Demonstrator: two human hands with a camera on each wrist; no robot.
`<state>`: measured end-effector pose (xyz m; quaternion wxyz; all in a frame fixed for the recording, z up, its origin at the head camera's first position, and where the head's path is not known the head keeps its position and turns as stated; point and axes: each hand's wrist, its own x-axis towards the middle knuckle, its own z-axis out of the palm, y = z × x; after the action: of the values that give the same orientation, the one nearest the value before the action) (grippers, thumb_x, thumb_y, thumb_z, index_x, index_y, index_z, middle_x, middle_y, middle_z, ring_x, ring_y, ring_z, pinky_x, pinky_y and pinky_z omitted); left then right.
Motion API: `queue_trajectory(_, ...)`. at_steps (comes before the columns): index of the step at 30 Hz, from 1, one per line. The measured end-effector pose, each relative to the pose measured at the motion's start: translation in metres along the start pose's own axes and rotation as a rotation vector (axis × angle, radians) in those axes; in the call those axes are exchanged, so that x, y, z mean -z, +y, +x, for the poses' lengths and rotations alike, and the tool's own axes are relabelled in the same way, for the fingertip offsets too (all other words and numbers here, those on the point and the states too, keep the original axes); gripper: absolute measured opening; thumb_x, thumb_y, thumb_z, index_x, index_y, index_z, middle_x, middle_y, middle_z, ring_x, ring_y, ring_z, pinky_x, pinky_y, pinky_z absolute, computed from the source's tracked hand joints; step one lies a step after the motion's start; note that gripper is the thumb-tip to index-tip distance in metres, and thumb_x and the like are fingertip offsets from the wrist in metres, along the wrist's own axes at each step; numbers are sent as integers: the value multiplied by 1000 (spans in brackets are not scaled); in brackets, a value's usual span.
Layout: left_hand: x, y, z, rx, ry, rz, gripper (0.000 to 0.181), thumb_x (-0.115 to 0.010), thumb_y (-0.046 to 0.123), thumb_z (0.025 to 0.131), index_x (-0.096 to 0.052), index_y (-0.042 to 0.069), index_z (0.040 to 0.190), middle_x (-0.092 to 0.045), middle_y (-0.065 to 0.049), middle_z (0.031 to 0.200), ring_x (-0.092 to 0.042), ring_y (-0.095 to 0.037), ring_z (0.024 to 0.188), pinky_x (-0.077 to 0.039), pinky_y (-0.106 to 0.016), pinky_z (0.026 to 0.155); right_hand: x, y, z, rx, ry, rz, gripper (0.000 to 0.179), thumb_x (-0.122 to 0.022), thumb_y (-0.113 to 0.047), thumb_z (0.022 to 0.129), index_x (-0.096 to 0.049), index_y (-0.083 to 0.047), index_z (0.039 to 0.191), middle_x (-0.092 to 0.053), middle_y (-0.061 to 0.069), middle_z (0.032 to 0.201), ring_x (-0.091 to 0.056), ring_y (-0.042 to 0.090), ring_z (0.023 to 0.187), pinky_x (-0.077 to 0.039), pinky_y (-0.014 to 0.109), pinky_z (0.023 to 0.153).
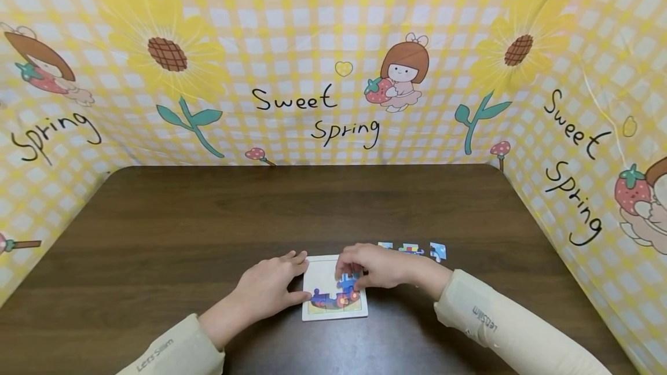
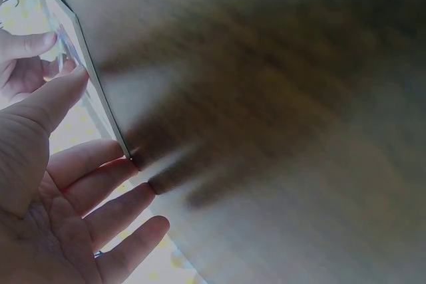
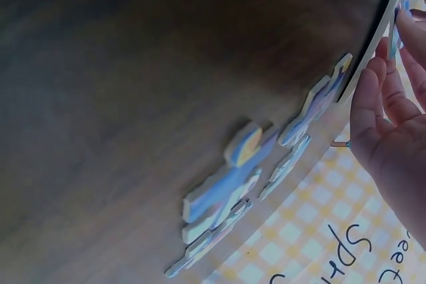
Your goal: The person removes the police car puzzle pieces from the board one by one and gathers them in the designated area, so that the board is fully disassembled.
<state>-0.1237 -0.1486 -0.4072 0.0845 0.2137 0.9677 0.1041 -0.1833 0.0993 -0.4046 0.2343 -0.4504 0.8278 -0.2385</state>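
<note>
A square jigsaw board (image 1: 320,274) with a pale frame lies on the table, its lower part filled with joined pieces (image 1: 333,301) of a colourful picture. My left hand (image 1: 268,285) is at the board's left edge, fingers extended, with thumb and fingertips touching the frame, as the left wrist view also shows. Over the board's right side, my right hand (image 1: 377,265) pinches a light blue puzzle piece (image 3: 393,39) between thumb and fingers, close above the placed pieces. Its fingers partly hide that piece in the head view.
Several loose puzzle pieces (image 1: 438,251) lie on the brown table (image 1: 208,213) behind and to the right of the board; my right forearm partly covers that area. A yellow checked cloth (image 1: 292,45) with printed flowers hangs around the table's back and sides.
</note>
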Motion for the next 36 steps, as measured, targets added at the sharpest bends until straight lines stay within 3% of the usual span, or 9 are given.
queue_trajectory(8,1,1,-1,7,1,-11,64,-78,46,82,-64,9,133,-57,-7,145,-54,-28,135,-51,-52,98,5,5,-3,26,44,148,19,-65,1,93,-69,-13,104,-62,-2,86,-50,2,76,-48,18,69)
queue_trajectory(15,0,2,0,17,-7,-10,65,-77,47,83,-64,9,134,-56,-6,146,-53,-27,136,-50,-51,101,17,11,-15,54,136,209,18,-63,1,94,-70,-13,105,-62,-1,87,-53,4,79,-51,22,72)
queue_trajectory(23,0,2,-2,17,-1,-13,64,-77,46,83,-63,9,134,-56,-6,146,-53,-27,136,-51,-51,100,29,24,-39,-17,195,244,18,-64,-2,95,-70,-13,107,-63,-1,89,-56,9,82,-54,26,74)
queue_trajectory(36,1,2,-2,9,-3,-31,65,-78,44,83,-63,8,134,-56,-8,146,-53,-28,136,-49,-52,102,33,47,-77,-63,241,245,17,-64,-2,94,-70,-8,108,-66,3,92,-56,9,84,-53,26,76)
